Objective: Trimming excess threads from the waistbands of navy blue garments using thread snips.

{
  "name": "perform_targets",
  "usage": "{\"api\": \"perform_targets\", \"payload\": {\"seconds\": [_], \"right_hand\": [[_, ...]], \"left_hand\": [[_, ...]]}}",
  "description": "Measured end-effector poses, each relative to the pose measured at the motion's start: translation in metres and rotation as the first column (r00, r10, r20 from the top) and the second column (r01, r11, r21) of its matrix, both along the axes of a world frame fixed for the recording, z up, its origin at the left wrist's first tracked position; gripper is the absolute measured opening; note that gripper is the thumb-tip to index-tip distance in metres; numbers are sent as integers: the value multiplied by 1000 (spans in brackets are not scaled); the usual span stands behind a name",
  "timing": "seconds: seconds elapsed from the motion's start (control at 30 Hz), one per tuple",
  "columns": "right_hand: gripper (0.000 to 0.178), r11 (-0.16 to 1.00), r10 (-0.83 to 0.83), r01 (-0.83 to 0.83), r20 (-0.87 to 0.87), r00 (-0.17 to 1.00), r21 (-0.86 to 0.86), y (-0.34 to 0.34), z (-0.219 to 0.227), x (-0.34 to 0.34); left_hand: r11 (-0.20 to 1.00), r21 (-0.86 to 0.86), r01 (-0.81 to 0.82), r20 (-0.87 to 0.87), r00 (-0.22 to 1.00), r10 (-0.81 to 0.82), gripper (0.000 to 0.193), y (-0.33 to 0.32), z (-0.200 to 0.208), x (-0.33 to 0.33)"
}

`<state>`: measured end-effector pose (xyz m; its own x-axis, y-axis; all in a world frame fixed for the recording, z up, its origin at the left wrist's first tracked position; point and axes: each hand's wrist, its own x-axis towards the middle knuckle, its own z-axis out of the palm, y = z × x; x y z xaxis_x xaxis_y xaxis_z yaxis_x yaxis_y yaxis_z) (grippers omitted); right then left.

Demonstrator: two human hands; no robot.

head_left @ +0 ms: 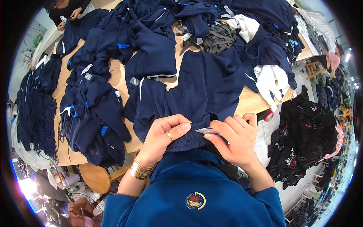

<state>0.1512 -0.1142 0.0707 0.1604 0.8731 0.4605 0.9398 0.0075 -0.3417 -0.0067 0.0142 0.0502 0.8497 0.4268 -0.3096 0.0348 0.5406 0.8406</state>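
Observation:
A navy garment with a gathered elastic waistband (pixel 185 142) lies over the near table edge, its wide cloth spreading away from me. My left hand (pixel 164 134), wearing a ring and several gold bangles, pinches the waistband between thumb and fingers. Closed around small metal thread snips (pixel 206 130), my right hand (pixel 236 138) is just to the right. The pointed silver tip of the snips faces left and lies against the waistband. Their handle is mostly hidden inside my fingers.
Piles of navy garments (pixel 94 109) cover much of the wooden table (pixel 261 102). Grey strips (pixel 219 38) and white cloth (pixel 270 81) lie among them. A wooden stool (pixel 94 178) stands near left. Black garments (pixel 302 140) are heaped at right. Another person's hand (pixel 75 14) is at far left.

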Motion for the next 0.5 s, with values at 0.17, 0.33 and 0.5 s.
{"api": "perform_targets", "payload": {"seconds": [0.17,0.33,0.5], "right_hand": [[22,999,-49,49,-28,998,-3,-1,5,2],[22,999,-33,34,-220,975,2,5,13,-1],[24,993,120,-111,-297,947,47,14,-11,1]], "left_hand": [[1000,4,4,0,1000,-4,17,-2,3,1],[994,109,-21,-3,1000,21,18,-3,0,2],[985,169,35,-12,999,-34,21,-5,0,6]]}}
